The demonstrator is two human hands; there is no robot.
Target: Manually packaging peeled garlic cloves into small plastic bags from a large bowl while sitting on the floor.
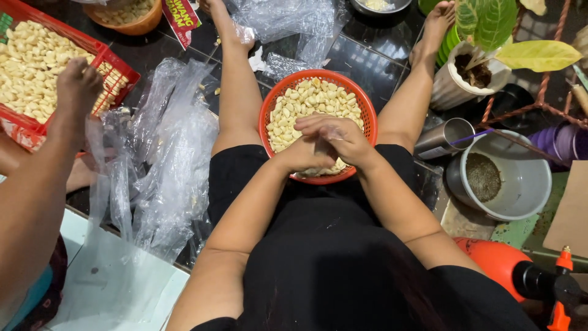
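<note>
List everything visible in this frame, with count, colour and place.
round basket: one, orange, between the legs, filled with pale peeled cloves
rectangular basket: one, red, upper left, same cloves
another person's hand: one, on the red basket
clear plastic bags: several, left of centre and top
bucket: one, white, right
metal cup: one, beside the bucket
potted plant: one, white pot, upper right
sprayer: one, orange, lower right
left hand: over the round basket
right hand: clasped against the left hand
</note>
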